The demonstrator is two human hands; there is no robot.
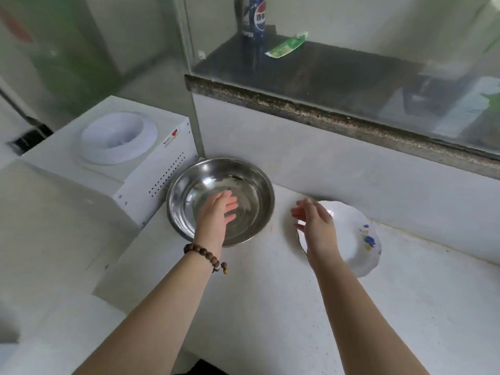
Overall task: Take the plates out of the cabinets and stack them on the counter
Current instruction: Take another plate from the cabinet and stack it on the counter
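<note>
White counter (pixel 257 307) is seen beneath two empty, open-fingered hands. Under the right hand (pixel 316 226) a white plate (pixel 351 239) with blue flowers is lying. Beyond the left hand (pixel 213 212) a steel bowl (pixel 251 185) is set.

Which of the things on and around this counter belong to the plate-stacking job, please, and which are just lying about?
Part of the job:
- white scalloped plate with blue flowers
- white counter
- possibly the round steel bowl

Lying about:
- white water dispenser
- blue Pepsi can on the dark sill
- green packet beside it
</note>
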